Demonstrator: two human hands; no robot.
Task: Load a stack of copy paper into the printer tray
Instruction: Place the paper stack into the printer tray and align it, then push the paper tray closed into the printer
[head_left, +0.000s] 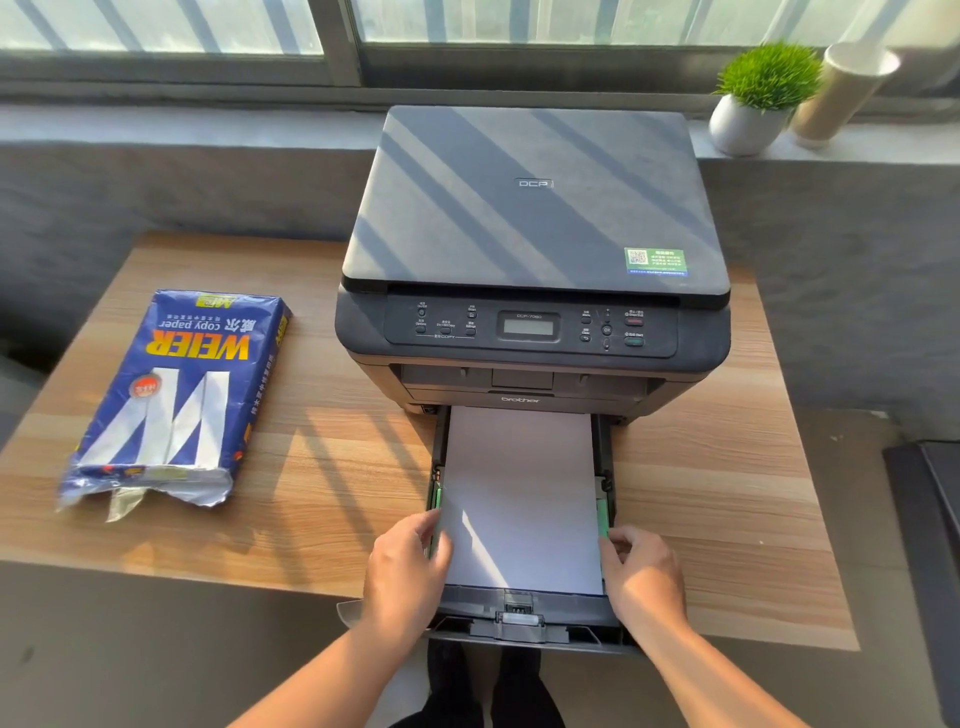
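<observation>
A dark grey printer (535, 234) stands on a wooden table (322, 457). Its paper tray (524, 623) is pulled out toward me past the table's front edge. A white stack of copy paper (522, 493) lies flat in the tray. My left hand (405, 571) rests at the paper's left edge, fingers curled on the green side guide (435, 496). My right hand (641, 577) sits at the right edge, fingertips pinching the right green guide (602, 514).
An opened blue copy paper ream wrapper (171, 400) lies on the table to the left of the printer. On the window sill at the back right stand a small potted plant (753, 98) and a beige cylinder (841, 93). A dark object (930, 519) is at the right.
</observation>
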